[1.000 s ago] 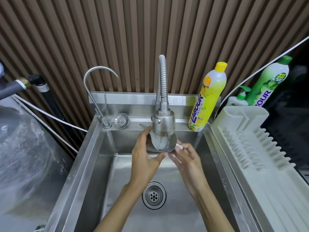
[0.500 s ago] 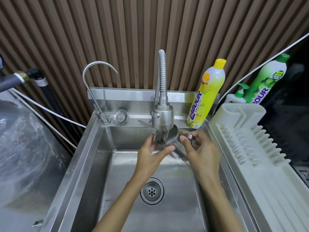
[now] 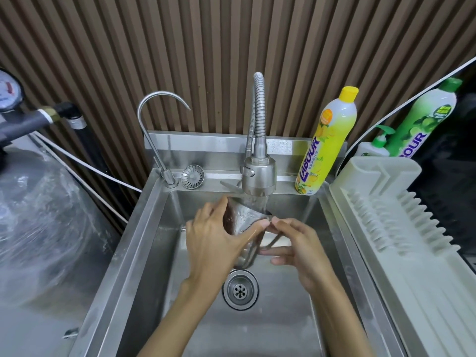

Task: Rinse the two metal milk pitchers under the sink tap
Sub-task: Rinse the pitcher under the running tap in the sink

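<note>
A metal milk pitcher (image 3: 243, 220) is held tilted under the spray head of the flexible tap (image 3: 258, 175), and water runs onto it. My left hand (image 3: 215, 237) wraps around the pitcher's body from the left. My right hand (image 3: 296, 247) holds its thin handle on the right, fingers around the wire loop. Both hands are over the steel sink (image 3: 154, 240), above the drain (image 3: 240, 289). I see only one pitcher.
A thin gooseneck tap (image 3: 154, 140) and a round strainer (image 3: 192, 176) stand at the sink's back left. A yellow detergent bottle (image 3: 327, 145) sits at the back right, with a green bottle (image 3: 422, 124) and a pump bottle (image 3: 374, 148) behind a white dish rack (image 3: 401, 228). Plastic sheeting (image 3: 38, 222) covers the left counter.
The pitcher has been turned and lowered from right under the spray head to a tilted hold. My right hand shifted from its rim to its handle. The view moved closer.
</note>
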Demonstrator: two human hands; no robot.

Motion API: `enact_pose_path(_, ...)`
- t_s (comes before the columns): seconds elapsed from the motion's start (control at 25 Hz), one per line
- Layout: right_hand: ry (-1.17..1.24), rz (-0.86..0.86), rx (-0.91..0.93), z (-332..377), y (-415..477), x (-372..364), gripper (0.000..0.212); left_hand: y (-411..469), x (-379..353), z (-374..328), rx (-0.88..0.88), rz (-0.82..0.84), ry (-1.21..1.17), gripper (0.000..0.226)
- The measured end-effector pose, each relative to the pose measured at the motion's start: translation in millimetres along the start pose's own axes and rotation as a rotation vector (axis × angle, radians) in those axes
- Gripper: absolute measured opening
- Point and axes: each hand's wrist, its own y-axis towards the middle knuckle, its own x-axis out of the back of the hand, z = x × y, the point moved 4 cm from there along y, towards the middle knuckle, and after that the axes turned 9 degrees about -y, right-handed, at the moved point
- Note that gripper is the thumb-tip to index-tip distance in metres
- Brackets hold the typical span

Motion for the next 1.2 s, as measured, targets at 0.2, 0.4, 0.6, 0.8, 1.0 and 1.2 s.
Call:
enact_pose_path(0.2, -0.463, -0.374, 0.246, 14, 1, 30, 0.020, -4, -40, 14, 0.201, 0.329, -0.656, 0.050)
enact_pose_path(0.4, 0.005, -0.215, 0.352, 6, 8, 13, 0.021, 8, -52, 18, 0.180, 0.218, -0.954, 0.076)
enact_pose_path(0.6, 0.437, 0.074, 0.082, -27, 13, -20, 0.015, 12, -14, 3, -0.014, 0.072, -0.445, 0.087)
enact_pose_path(0.8, 0.022, -0.076, 0.018, -8, 2, 3, 0.023, -2, -15, 0, 0.189, 0.095, -0.101, 0.077)
enact_pose_path(1.0, -0.621, -0.444, 0.238, 27, -12, 20, 0.023, -6, -36, 9, 0.260, 0.299, -0.548, 0.056)
enact_pose_path(1.2, -0.351, -0.350, 0.385, 21, -5, 6, 0.010, 8, -50, 9, 0.244, 0.221, -0.902, 0.074)
